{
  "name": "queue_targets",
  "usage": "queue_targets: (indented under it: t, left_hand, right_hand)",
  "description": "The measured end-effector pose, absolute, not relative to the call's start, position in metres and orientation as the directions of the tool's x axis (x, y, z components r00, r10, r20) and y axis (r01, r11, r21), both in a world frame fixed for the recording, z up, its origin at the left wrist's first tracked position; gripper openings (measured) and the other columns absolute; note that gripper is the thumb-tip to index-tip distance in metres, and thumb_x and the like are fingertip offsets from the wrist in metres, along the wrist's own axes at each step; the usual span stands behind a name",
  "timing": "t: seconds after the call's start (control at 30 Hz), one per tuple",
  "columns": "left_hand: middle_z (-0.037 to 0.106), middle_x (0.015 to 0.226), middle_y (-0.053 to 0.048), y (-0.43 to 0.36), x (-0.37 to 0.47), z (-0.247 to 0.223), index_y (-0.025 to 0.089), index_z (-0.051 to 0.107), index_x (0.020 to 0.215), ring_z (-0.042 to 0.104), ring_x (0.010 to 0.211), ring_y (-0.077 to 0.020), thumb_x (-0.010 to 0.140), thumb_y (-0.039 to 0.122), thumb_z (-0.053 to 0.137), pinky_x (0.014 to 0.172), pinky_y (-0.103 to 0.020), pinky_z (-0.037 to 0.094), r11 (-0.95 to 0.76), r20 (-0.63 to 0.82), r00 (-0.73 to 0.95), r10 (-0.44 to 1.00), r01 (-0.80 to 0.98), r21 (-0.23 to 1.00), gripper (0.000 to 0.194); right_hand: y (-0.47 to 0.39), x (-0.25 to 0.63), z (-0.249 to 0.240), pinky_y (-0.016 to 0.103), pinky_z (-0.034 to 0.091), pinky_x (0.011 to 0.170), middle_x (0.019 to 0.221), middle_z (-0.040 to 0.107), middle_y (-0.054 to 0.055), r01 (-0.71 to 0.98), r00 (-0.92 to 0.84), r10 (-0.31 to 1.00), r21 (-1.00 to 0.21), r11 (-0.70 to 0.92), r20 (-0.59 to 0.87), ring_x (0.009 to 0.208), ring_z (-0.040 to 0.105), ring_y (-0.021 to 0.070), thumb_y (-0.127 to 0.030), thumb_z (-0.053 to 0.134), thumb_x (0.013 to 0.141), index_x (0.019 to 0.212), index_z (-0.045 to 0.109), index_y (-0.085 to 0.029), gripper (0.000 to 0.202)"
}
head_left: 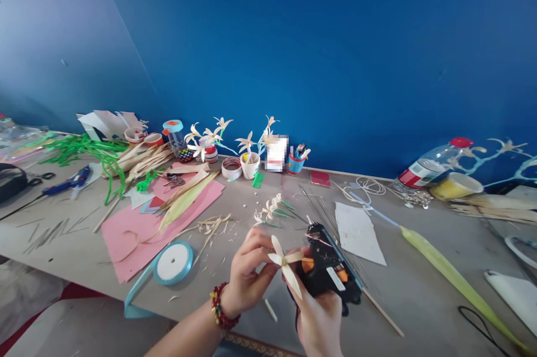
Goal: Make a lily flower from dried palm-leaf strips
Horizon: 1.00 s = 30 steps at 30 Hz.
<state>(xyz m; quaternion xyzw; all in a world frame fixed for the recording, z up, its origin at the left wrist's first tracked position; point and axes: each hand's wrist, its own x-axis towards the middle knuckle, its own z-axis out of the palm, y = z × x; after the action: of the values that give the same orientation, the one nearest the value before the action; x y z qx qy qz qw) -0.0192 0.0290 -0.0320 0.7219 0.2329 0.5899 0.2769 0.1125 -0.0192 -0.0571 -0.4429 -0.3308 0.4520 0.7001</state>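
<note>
A cream flower (285, 261) with several narrow petals is held between my two hands, just above the table's front part. My left hand (253, 270), with a beaded bracelet at its wrist, pinches the flower's left side. My right hand (316, 306) is closed around the flower's lower right side, its fingertips partly hidden by the petals. Right beside that hand lies a black glue gun (329, 262) with orange parts. Small cream flowers on green stems (272, 210) lie behind my hands.
A light-blue ribbon roll (173, 263) and pink paper (126, 234) are at the left. Flowers stand in a paper cup (250, 165) near the blue wall. On the right are white paper (359, 233), a pale green husk (453, 273) and a tilted bottle (434, 164).
</note>
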Motion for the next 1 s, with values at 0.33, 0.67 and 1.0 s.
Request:
queue_targets:
  t: [0.33,0.67,1.0]
  left_hand:
    - [0.060,0.079,-0.002,0.036,-0.014,-0.038,0.018,0.067,0.071,0.054,0.079,-0.0160,0.078,0.029,0.077,0.074,-0.029,0.042,-0.036,0.215,0.229,0.949,-0.600,0.799,0.016]
    - [0.050,0.069,0.000,0.036,-0.011,-0.026,0.014,0.062,0.060,0.049,0.070,-0.0130,0.067,0.032,0.085,0.075,-0.029,0.041,0.349,0.036,0.457,0.888,-0.725,0.594,0.030]
    - [0.036,0.060,0.003,0.036,-0.011,-0.035,0.016,0.044,0.053,0.041,0.063,-0.0110,0.057,0.039,0.089,0.065,-0.026,0.038,0.417,0.018,0.513,0.858,-0.716,0.560,0.050]
  right_hand:
    - [-0.025,0.143,-0.026,0.025,0.052,0.059,0.074,0.068,0.002,-0.155,0.247,0.956,-0.968,0.197,0.155,0.058,0.059,0.0137,-0.032,0.067,0.087,0.086,0.063,-0.021,0.012]
    - [-0.034,0.173,-0.005,0.025,0.055,0.058,0.070,0.070,0.004,0.380,-0.037,0.947,-0.872,0.310,0.320,0.059,0.067,0.0194,-0.034,0.070,0.081,0.082,0.067,-0.021,0.014]
    - [-0.011,0.178,0.030,0.023,0.044,0.050,0.065,0.060,-0.001,0.509,-0.406,0.799,-0.616,0.601,0.444,0.053,0.056,0.0147,-0.020,0.059,0.085,0.083,0.055,-0.023,0.006]
